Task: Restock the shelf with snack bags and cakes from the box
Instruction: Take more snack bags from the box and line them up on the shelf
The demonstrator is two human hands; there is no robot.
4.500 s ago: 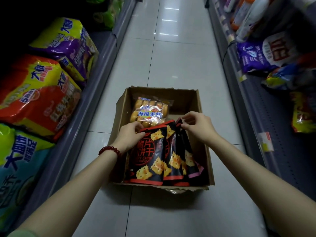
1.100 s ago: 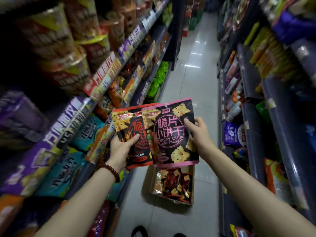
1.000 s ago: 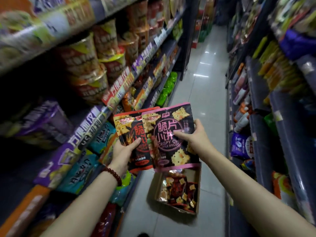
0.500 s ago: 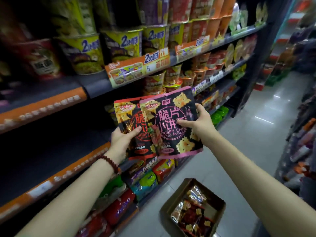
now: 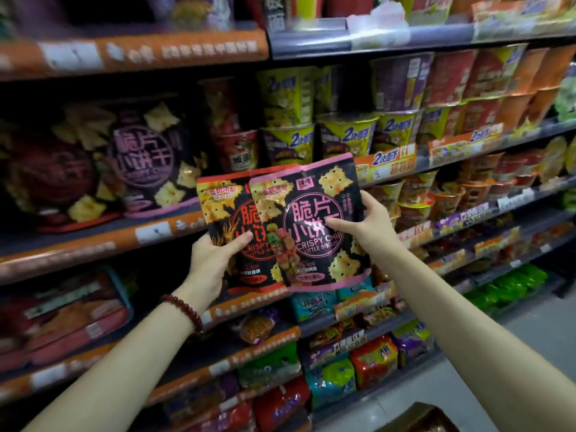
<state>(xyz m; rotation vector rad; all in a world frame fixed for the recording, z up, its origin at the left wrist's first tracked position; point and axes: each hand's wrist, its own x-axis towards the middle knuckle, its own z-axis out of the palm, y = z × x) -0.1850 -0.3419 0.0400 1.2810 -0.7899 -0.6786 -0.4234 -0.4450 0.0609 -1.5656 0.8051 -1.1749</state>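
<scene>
**Two biscuit bags being carried up to the matching shelf row**

Pink-trimmed bag is riding in front, overlapping the right edge of the red-trimmed bag. Both are being held upright, faces toward the camera, in front of the shelving and not yet resting on any shelf.

Right hand is closing on the pink-trimmed bag: thumb lying across the printed front, fingers wrapping the right edge. Left hand is pinching the red-trimmed bag low on its left side, thumb on the front. Holding by the edges is probably keeping the flavour labels readable for sorting.

Up and to the left, stocked bags of the same design are standing in a row on the orange-edged shelf; blurred, but a pink one is sitting to the right of a darker red one. The fanned hold is likely meant for matching each bag to its column.

Noodle cups are filling the bay to the right. A corner of the box is showing at bottom right on the floor; its contents are out of view.
</scene>
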